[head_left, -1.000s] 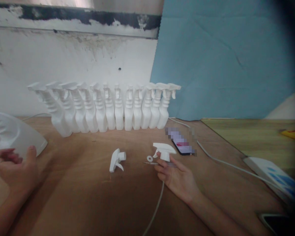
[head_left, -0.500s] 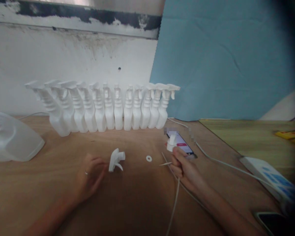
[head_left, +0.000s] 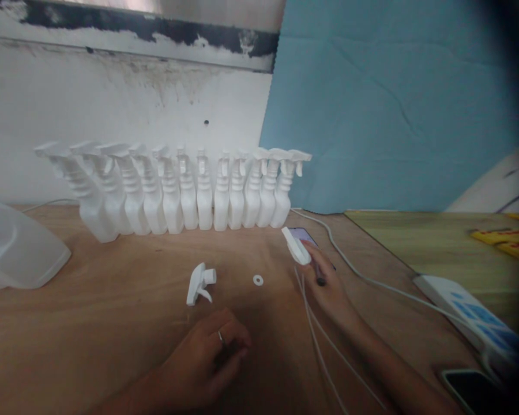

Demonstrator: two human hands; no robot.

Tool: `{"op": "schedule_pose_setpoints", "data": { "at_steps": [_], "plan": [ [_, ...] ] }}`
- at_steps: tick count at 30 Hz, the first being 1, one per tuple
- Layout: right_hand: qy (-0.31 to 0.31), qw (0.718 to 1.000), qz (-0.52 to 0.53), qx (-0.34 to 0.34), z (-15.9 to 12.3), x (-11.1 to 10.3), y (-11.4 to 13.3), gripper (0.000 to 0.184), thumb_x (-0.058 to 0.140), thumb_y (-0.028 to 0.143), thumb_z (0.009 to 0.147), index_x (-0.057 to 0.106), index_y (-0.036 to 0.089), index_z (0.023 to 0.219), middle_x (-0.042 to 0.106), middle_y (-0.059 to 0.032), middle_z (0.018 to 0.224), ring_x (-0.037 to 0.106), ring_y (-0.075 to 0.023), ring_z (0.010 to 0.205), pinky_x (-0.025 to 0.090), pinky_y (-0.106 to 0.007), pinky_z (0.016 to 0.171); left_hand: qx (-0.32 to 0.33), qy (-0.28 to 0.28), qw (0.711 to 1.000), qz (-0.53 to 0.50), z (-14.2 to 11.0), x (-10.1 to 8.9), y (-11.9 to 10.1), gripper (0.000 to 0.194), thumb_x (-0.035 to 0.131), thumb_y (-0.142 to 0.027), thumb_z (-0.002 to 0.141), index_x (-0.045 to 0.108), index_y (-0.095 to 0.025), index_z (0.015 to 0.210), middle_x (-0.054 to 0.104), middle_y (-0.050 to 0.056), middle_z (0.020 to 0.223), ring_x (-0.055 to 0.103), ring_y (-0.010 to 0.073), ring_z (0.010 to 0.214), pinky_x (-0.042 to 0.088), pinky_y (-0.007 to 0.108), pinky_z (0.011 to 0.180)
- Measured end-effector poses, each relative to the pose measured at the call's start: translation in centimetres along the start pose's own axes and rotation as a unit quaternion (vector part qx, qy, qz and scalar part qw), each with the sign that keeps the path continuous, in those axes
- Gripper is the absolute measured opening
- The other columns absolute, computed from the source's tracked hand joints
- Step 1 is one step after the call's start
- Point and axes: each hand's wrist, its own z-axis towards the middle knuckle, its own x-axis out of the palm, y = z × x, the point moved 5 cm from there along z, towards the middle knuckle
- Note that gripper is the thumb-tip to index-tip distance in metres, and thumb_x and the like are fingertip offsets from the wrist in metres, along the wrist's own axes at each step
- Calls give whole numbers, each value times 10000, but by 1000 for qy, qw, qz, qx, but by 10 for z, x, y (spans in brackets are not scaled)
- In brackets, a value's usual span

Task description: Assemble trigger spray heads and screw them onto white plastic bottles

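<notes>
My right hand is closed around a white spray trigger head, lifted a little off the wooden table; a dark thin tool tip shows between its fingers, and thin dip tubes trail down toward me. My left hand rests low on the table with its fingers curled under; what they hold, if anything, is hidden. A second trigger head lies on the table just beyond my left hand. A small white washer lies between the hands.
A row of several white spray bottles stands along the back wall. A translucent empty bottle lies at the left. A phone lies behind my right hand, a white cable runs to a power strip, and another phone sits at bottom right.
My left hand has come from the far left bottle, past the loose trigger head, to the near middle and curled shut. My right hand has lifted its trigger head and tilted it.
</notes>
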Motion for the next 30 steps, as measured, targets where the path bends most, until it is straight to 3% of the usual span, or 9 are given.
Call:
{"op": "schedule_pose_setpoints", "data": {
  "at_steps": [2,5,9,12,17,21,25,27,30],
  "plan": [
    [-16,999,-16,-26,1,-5,4,337,608,353,871,617,273,1198,518,-68,1390,397,-261,1338,223,-466,1148,-97,-3,993,-74,-3,1,12,104,524,-247,919,591,-226,996,623,61,926,558,178,829,428,285,727],
    [-18,994,-70,-81,-6,-6,21,331,551,260,905,595,283,1232,507,-87,1377,416,-267,1321,252,-499,1130,-177,-45,963,-196,-4,-1,30,184,572,-374,904,596,-224,1008,592,41,896,537,168,815,417,273,719],
    [101,974,-130,-158,-37,22,47,409,571,174,891,562,308,1277,468,-107,1377,477,-283,1258,400,-483,1036,-168,-55,916,-359,1,-3,38,368,543,-499,902,543,-199,1115,577,41,868,550,154,753,441,278,678],
    [188,944,-173,-207,-68,55,58,453,599,171,878,550,311,1306,494,-127,1375,536,-317,1181,478,-502,941,-147,-47,902,-403,3,-4,33,497,571,-574,857,510,-193,1170,619,90,973,598,190,795,478,304,670],
    [247,920,-163,-258,-94,84,66,458,603,343,912,508,253,1352,534,-152,1343,566,-309,1143,509,-469,919,-198,-81,887,-409,0,-3,39,406,738,-356,797,533,-213,1117,635,79,1106,613,218,1033,460,346,920],
    [202,952,-73,-220,-90,69,71,551,448,508,955,379,264,1443,524,-155,1306,582,-277,1080,502,-417,900,-210,-127,844,-477,0,-7,50,422,740,-284,779,523,-205,1133,645,54,1032,629,193,950,484,304,847],
    [126,986,27,-102,-89,47,65,415,344,536,977,551,280,1229,560,-49,853,567,-203,723,477,-316,632,-177,-167,790,-563,2,-16,55,373,646,-263,768,482,-210,1099,600,23,915,616,178,726,524,329,647],
    [128,986,53,-91,-90,43,65,373,330,519,987,607,289,1083,525,-12,721,538,-182,625,436,-293,561,-174,-168,782,-574,2,-19,55,314,583,-264,802,461,-210,1086,584,32,949,619,185,706,537,355,605],
    [177,973,65,-132,-87,47,72,369,353,526,982,633,297,1055,618,-32,773,602,-193,677,471,-303,600,-191,-171,788,-560,2,-19,57,308,577,-328,846,427,-219,1092,563,28,960,604,160,646,519,306,497]
  ]
}}
